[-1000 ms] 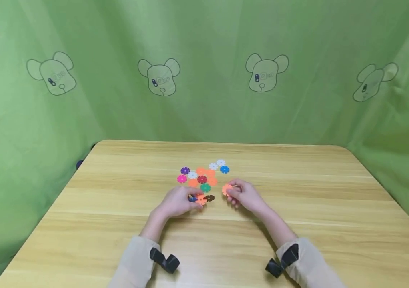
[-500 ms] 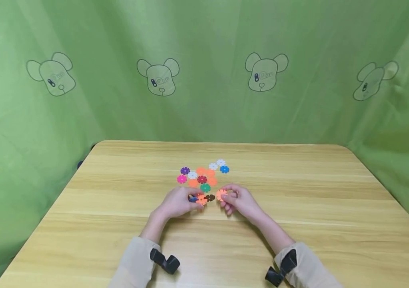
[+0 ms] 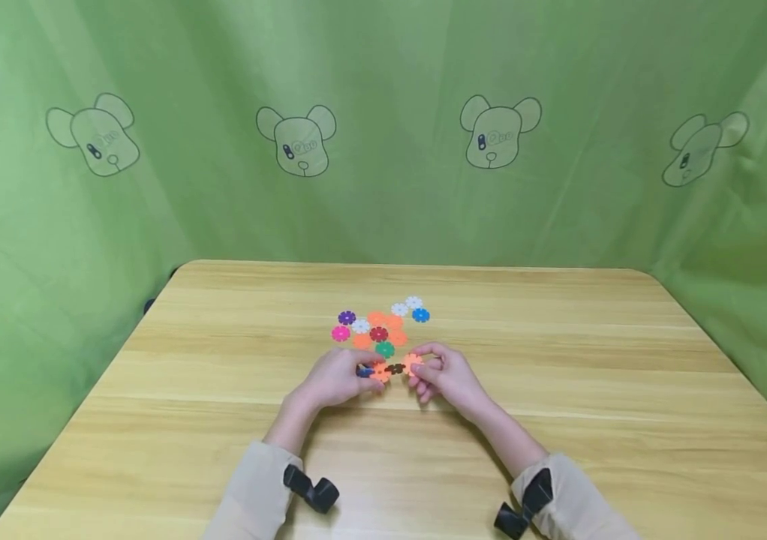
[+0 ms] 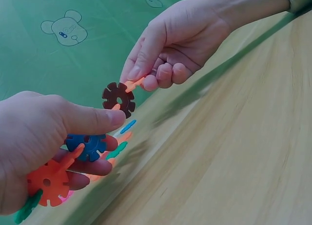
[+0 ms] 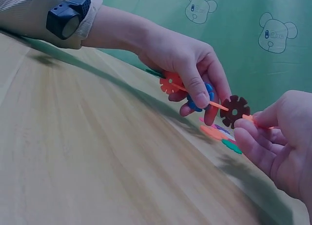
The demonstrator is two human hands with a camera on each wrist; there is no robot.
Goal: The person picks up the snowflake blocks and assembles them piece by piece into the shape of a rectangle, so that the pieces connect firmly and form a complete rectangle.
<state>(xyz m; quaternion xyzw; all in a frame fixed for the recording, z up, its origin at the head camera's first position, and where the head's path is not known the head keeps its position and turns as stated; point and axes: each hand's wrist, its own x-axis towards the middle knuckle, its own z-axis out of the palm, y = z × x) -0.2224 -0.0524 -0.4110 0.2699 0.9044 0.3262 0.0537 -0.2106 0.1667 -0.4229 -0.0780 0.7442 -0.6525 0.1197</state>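
My left hand (image 3: 335,377) holds a chain of notched, flower-shaped interlocking discs between thumb and fingers. In the left wrist view the chain runs from a green disc (image 4: 28,208) through an orange disc (image 4: 54,175) and a blue disc (image 4: 92,151) to a brown disc (image 4: 111,94) at the free end. Another orange disc (image 3: 378,367), seen edge-on from the wrists, sits under the left thumb and joins blue to brown. My right hand (image 3: 449,379) pinches a separate orange disc (image 3: 413,360), its edge right at the brown disc's rim. Both hands are raised over the table.
Loose discs lie on the wooden table (image 3: 383,465) beyond the hands: purple (image 3: 347,318), pink (image 3: 341,334), red (image 3: 379,334), green (image 3: 385,349), blue (image 3: 420,315), plus several orange and white ones. A green curtain (image 3: 397,210) hangs behind the table.
My right hand has moved left with its orange disc, which now meets the brown disc. The left hand keeps its hold on the chain, nearly still. The loose discs stay put.
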